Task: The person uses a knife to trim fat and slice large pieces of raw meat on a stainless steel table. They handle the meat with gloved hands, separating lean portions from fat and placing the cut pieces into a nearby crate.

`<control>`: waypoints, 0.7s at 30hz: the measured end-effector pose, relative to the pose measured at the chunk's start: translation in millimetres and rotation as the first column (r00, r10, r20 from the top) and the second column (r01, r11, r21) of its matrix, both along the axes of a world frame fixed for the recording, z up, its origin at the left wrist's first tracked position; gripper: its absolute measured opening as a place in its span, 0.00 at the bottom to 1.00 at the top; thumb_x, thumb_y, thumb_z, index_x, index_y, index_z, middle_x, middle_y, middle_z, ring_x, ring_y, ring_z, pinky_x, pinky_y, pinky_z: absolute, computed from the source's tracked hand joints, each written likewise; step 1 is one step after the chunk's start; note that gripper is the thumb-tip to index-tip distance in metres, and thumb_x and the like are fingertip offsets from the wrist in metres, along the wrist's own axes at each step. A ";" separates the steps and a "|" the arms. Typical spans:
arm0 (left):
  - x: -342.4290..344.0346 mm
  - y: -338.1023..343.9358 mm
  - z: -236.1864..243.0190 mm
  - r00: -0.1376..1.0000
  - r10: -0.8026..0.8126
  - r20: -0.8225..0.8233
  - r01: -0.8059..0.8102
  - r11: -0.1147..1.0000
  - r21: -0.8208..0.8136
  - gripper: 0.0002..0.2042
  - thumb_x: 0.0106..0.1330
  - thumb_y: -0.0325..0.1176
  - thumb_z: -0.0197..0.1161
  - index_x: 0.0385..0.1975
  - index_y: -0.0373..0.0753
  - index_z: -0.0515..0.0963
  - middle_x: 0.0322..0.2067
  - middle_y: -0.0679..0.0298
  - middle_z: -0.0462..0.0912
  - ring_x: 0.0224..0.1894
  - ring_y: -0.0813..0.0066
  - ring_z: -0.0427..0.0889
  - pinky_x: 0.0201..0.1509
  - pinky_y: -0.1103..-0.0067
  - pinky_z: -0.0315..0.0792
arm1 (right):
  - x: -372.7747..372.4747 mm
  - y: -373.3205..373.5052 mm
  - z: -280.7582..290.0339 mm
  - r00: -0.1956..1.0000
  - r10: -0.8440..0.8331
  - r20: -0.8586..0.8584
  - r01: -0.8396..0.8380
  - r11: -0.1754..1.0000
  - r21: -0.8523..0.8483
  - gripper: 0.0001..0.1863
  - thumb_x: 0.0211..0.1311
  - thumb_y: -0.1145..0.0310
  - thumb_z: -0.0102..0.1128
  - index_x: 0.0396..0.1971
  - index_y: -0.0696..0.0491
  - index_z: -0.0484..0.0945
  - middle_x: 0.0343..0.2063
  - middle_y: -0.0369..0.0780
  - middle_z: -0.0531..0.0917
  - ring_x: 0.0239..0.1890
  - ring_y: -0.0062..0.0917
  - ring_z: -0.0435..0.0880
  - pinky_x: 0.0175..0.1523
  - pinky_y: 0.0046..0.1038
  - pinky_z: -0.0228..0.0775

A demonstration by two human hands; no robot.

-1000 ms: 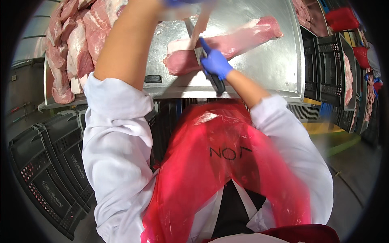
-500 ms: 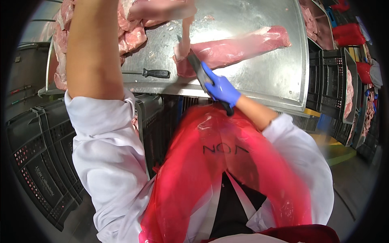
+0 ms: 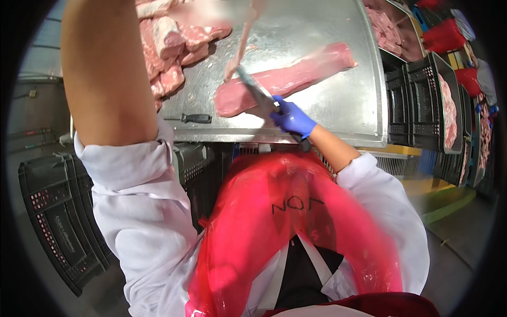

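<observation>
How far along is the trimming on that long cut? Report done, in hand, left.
Done: a thin strip is lifted off the long cut by the blurred left hand. In hand: the gloved right hand holds the knife, blade at the strip's base. Left: the strip is not yet cut free; the rest of the cut probably awaits trimming.

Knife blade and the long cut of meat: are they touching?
Touching. The head view shows the knife, held in the right hand, lying across the near end of the meat with no gap.
</observation>
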State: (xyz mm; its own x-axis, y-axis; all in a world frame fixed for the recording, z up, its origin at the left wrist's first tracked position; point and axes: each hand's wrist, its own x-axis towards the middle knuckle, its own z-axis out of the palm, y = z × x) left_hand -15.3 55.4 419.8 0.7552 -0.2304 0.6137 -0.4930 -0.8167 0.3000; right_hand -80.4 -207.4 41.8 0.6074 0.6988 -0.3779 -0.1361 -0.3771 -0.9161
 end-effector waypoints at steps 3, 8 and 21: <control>7.9 -19.4 0.1 0.995 -0.100 -0.019 0.091 0.954 -0.287 0.14 0.70 0.29 0.58 0.53 0.32 0.73 0.49 0.60 0.77 0.47 0.73 0.77 0.51 0.76 0.73 | 31.7 -93.7 -5.4 0.954 -0.301 -0.005 0.301 0.953 -0.015 0.33 0.67 0.71 0.59 0.71 0.54 0.59 0.24 0.39 0.80 0.20 0.19 0.77 0.26 0.25 0.74; -34.3 -40.6 -70.0 0.930 -0.125 -0.345 -0.010 0.931 -0.365 0.16 0.71 0.31 0.60 0.57 0.34 0.76 0.51 0.65 0.78 0.51 0.80 0.75 0.53 0.81 0.71 | 21.8 -265.0 -22.7 0.690 -0.720 -0.071 0.723 0.683 0.103 0.41 0.64 0.75 0.61 0.75 0.52 0.52 0.34 0.39 0.81 0.23 0.17 0.76 0.27 0.20 0.72; -38.9 -232.1 -473.1 0.817 0.305 -0.489 -0.125 0.922 0.367 0.19 0.57 0.39 0.65 0.44 0.34 0.73 0.42 0.47 0.74 0.46 0.46 0.74 0.50 0.58 0.70 | -13.3 -330.7 -28.5 0.849 -0.282 0.447 0.326 0.945 -0.023 0.24 0.75 0.65 0.50 0.69 0.47 0.68 0.30 0.45 0.80 0.30 0.34 0.79 0.38 0.34 0.73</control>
